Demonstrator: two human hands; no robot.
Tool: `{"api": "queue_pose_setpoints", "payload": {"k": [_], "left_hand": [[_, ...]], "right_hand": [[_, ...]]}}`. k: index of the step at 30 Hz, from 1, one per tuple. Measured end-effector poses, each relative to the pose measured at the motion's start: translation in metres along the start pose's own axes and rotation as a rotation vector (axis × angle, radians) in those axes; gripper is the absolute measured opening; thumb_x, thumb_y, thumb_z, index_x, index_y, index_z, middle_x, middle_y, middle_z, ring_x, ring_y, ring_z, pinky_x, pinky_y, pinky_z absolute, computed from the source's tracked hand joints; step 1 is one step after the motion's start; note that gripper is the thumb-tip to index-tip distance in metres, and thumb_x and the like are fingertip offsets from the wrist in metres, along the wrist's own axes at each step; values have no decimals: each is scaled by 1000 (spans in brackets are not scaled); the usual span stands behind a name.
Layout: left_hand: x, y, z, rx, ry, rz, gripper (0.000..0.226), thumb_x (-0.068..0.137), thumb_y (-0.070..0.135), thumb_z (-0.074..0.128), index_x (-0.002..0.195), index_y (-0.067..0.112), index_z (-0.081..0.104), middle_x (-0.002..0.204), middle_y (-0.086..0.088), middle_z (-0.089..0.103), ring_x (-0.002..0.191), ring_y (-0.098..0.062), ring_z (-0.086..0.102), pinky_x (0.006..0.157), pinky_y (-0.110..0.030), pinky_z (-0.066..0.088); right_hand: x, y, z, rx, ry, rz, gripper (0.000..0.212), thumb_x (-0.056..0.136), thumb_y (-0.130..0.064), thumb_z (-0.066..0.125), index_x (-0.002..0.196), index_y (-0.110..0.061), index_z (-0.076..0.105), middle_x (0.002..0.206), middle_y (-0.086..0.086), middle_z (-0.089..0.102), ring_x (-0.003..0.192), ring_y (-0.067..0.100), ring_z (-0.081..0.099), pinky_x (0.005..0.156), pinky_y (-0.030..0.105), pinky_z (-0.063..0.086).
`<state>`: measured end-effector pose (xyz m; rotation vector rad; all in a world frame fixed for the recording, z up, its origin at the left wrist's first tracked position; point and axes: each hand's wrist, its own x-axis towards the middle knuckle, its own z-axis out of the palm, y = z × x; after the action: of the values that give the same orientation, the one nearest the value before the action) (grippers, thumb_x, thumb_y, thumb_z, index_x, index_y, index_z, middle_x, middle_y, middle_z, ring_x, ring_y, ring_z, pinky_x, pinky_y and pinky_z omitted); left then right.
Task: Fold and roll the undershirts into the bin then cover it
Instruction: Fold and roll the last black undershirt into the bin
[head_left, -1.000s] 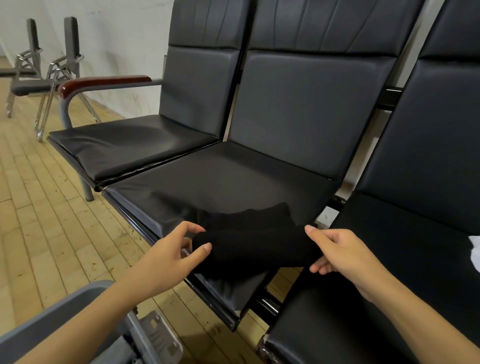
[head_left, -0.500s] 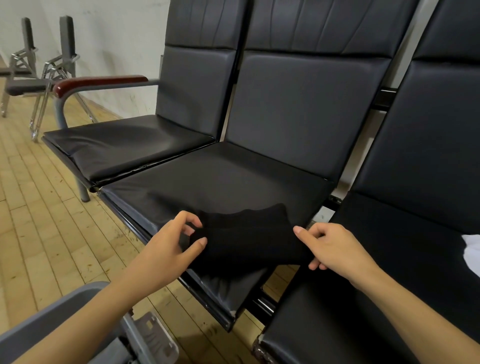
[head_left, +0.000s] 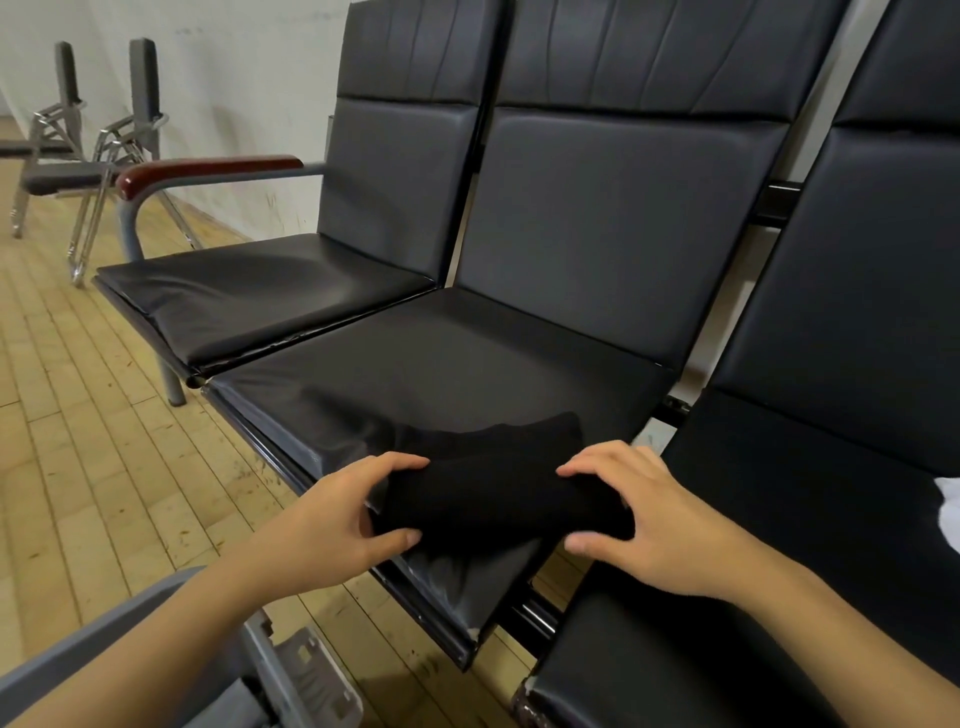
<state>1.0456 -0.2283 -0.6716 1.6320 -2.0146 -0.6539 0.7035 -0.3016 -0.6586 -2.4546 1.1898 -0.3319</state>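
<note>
Left hand (head_left: 332, 512) and right hand (head_left: 644, 519) each grip an end of the rolled black cloth undershirt (head_left: 498, 499) at the black padded bench (head_left: 467, 364) seat's six o'clock edge.

The black undershirt (head_left: 498, 499) has gone from a loosely folded flap to a tighter roll on the seat's front edge. The left hand (head_left: 332, 514) and right hand (head_left: 649, 525) have closed their grip around its ends.

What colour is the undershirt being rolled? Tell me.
Plain black undershirt, clearest in the head view.
</note>
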Motion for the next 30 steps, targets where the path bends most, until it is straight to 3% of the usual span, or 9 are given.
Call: {"api": "queue_pose_setpoints", "payload": {"k": [2, 5, 9, 13, 17, 19, 22, 25, 30], "left_hand": [[0, 1, -2, -28, -16, -9, 64, 93, 28, 75, 144, 46, 41, 127, 17, 56, 75, -8, 72, 65, -22, 59], [0, 1, -2, -40, -14, -19, 59, 96, 28, 71, 145, 43, 41, 127, 15, 57, 71, -13, 74, 64, -25, 61], [1, 1, -1, -72, 35, -21, 39, 99, 30, 66, 132, 36, 46, 121, 11, 62, 58, -17, 72, 56, -28, 60], [6, 5, -1, -42, 73, -65, 18, 101, 41, 57, 116, 32, 53, 99, 9, 70, 55, -11, 70, 57, -30, 60], [15, 9, -4, -38, 77, -153, 40, 99, 57, 46, 107, 20, 59, 75, -2, 71, 52, -11, 67, 57, -33, 58], [23, 9, -7, -18, 56, -232, 52, 101, 58, 44, 103, 10, 61, 59, -4, 65, 48, -9, 62, 56, -29, 54], [40, 7, -15, -27, 10, -394, 50, 105, 55, 43, 94, 12, 66, 46, 1, 56, 46, -11, 55, 56, -25, 47], [58, 3, -23, -64, -51, -511, 52, 107, 49, 44, 95, 7, 72, 49, 0, 56, 49, -20, 47, 48, -26, 41], [74, 4, -27, 54, -52, -520, 39, 108, 39, 46, 99, 9, 70, 66, -4, 76, 49, -17, 54, 42, -18, 40]], "right_hand": [[-1, 6, 1, -40, -14, -20, 65, 85, -60, 72, 142, -55, 40, 140, -41, 31, 137, -10, 24, 109, 24, 34], [0, 16, 4, -30, 114, -57, 52, 93, -38, 74, 132, -60, 49, 135, -40, 44, 134, -7, 33, 109, 21, 34], [8, 15, 2, 50, 185, 22, 35, 100, -29, 63, 113, -60, 55, 114, -30, 60, 121, -7, 44, 92, 15, 41], [23, 18, -3, 189, 212, 109, 12, 103, -38, 55, 108, -48, 60, 103, -12, 69, 103, 4, 63, 91, 35, 54], [41, 15, -9, 223, 215, 162, 10, 105, -37, 54, 104, -33, 63, 92, -2, 74, 91, 12, 70, 88, 43, 57], [52, 15, -11, 188, 225, 207, 13, 105, -37, 54, 99, -28, 61, 76, 1, 72, 72, 11, 66, 77, 39, 54], [66, 17, -10, 150, 225, 278, 6, 104, -35, 55, 106, -30, 58, 65, -1, 70, 53, 2, 55, 62, 28, 46], [81, 15, -12, 92, 210, 331, 12, 104, -38, 54, 116, -36, 51, 69, 3, 72, 62, 11, 62, 58, 26, 45], [99, 16, -12, -202, 164, 283, 25, 102, -43, 57, 123, -34, 46, 89, -7, 67, 89, 18, 65, 85, 44, 56]]}}
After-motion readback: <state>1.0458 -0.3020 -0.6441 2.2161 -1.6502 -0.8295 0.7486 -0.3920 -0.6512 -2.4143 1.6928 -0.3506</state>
